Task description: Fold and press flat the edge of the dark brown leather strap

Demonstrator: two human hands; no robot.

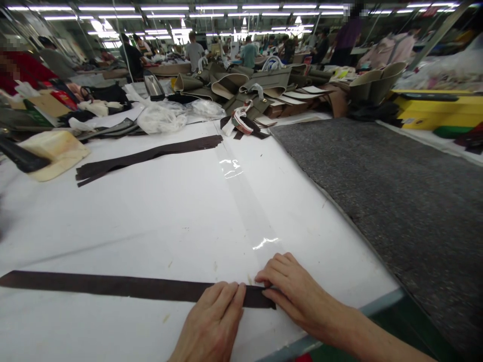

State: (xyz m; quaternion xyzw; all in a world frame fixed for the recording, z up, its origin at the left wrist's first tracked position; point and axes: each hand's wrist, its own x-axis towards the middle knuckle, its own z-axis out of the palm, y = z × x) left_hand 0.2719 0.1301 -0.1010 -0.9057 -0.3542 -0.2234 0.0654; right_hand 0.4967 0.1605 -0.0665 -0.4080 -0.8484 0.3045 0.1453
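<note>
A long dark brown strip lies flat across the near part of the white table. My left hand rests on the strip near its right end, fingers stretched out flat and close together. My right hand lies beside it, fingertips pressing down on the strip's right end. Neither hand grips anything.
A pile of similar dark strips lies farther back. A grey felt mat covers the right side. Clear tape runs down the table. Olive bag parts, plastic bags and yellow boxes crowd the far end; people work beyond.
</note>
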